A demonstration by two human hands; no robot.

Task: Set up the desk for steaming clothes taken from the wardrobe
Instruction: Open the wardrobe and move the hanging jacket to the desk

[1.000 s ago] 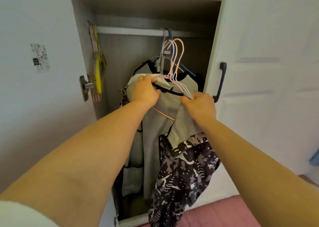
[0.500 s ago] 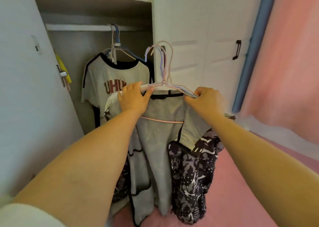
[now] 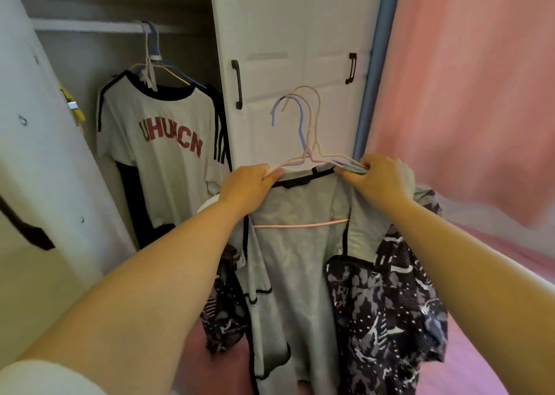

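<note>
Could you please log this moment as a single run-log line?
stage: clothes off wardrobe rail | left hand: gripping hangers | right hand: gripping hangers | load: grey garment, patterned garment | on rail: white T-shirt

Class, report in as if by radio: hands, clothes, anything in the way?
Left hand and right hand both gripping the hangers. Grey top and patterned garment hang from them, clear of the wardrobe. Nothing blocking.

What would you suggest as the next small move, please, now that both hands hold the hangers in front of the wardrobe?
Probably carry the bundle away toward the desk, which is not in view. The left hand and right hand grip the hangers, their hooks free of the rail, with the grey garment and patterned garment hanging clear.
</note>
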